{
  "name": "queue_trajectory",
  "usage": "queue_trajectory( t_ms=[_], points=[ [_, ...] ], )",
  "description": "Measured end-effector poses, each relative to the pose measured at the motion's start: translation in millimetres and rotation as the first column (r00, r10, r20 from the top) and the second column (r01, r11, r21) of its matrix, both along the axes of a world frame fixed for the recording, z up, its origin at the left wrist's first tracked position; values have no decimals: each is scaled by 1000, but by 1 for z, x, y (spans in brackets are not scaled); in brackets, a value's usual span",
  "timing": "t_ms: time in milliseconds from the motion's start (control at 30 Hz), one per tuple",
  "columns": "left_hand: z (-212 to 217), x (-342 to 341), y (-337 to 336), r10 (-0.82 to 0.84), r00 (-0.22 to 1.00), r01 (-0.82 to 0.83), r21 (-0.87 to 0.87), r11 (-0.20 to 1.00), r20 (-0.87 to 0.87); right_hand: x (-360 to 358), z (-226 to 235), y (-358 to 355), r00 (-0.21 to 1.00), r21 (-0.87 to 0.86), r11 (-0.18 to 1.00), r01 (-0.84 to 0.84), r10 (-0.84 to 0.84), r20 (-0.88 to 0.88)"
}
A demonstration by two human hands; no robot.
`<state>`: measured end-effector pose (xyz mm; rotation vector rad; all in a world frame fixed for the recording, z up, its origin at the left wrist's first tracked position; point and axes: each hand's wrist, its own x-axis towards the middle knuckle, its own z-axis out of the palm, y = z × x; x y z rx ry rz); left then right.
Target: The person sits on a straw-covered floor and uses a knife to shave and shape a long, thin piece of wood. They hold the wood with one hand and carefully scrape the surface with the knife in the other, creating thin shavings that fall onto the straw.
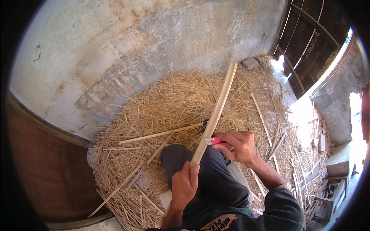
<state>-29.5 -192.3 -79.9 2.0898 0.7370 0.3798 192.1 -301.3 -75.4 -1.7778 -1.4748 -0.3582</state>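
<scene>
Left hand (184,184), lower centre, fist closed around a long bamboo strip (216,113) rising toward upper centre; right hand (239,146) grips a pink-handled knife (218,141) against it.

Dark trousers (216,181), dark rolled-up sleeve (283,210), printed dark top; forearms bare.

A rough rural work yard
You sit among a straw heap (169,111) and split cane strips (160,134), by a weathered plaster wall (154,42) and dark plank gate (308,42).
</scene>
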Motion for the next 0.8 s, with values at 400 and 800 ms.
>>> queue_trajectory(
  t_ms=[400,800],
  points=[
    [-25,-55,-23,-40,983,6,-185,983,-178,132,5,-12,789,75,806,587,-550,-273],
    [-21,-17,15,-69,996,87,-367,926,62,-1,-23,-5,985,15,997,-77,78,-151]
  ],
)
